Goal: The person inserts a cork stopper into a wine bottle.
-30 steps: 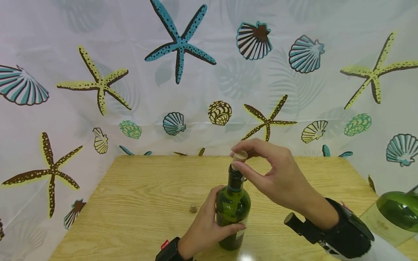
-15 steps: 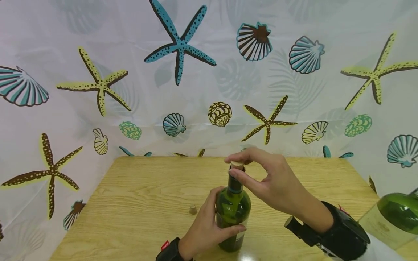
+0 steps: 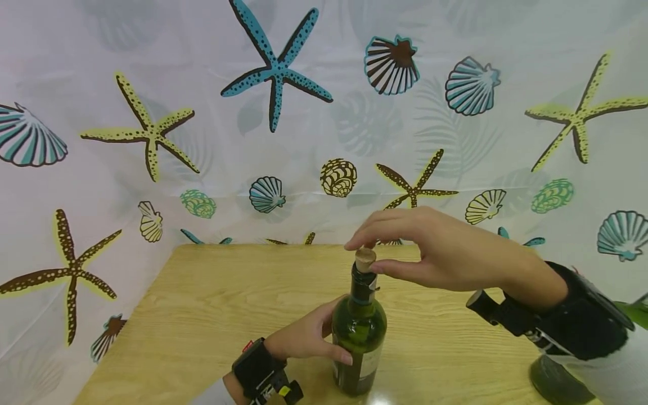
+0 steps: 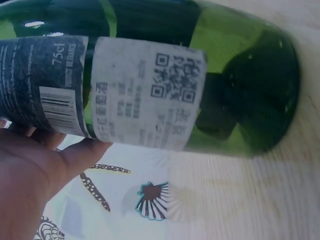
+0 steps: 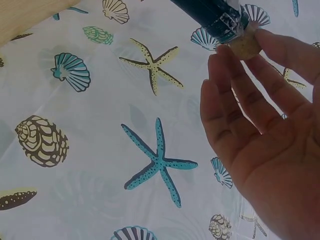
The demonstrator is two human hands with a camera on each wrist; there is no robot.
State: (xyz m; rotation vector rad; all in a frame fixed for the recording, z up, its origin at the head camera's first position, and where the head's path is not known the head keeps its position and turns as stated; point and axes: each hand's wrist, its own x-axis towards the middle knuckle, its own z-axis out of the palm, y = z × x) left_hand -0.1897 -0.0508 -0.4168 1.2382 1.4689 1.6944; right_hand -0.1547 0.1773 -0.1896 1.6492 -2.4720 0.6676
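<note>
A green wine bottle (image 3: pixel 359 332) stands upright on the table, its pale back labels facing the left wrist camera. My left hand (image 3: pixel 311 337) grips its body, thumb across the front and the other fingers partly hidden behind the glass. A cork (image 3: pixel 365 260) sits in the bottle's mouth, with much of it above the rim. My right hand (image 3: pixel 430 247) holds this cork between thumb and fingers; in the right wrist view the thumb tip is against the cork (image 5: pixel 245 46). How deep the cork goes is hidden by the dark neck.
Behind the wooden table (image 3: pixel 217 287) hangs a white cloth (image 3: pixel 304 124) printed with starfish and shells. At the right edge, a second green bottle (image 3: pixel 554 382) is mostly covered by the right sleeve and wrist strap.
My right hand has turned and its wrist has swung right and up, while its fingertips stay around the cork. The left forearm has shifted left, and a small cork beside it is now hidden.
</note>
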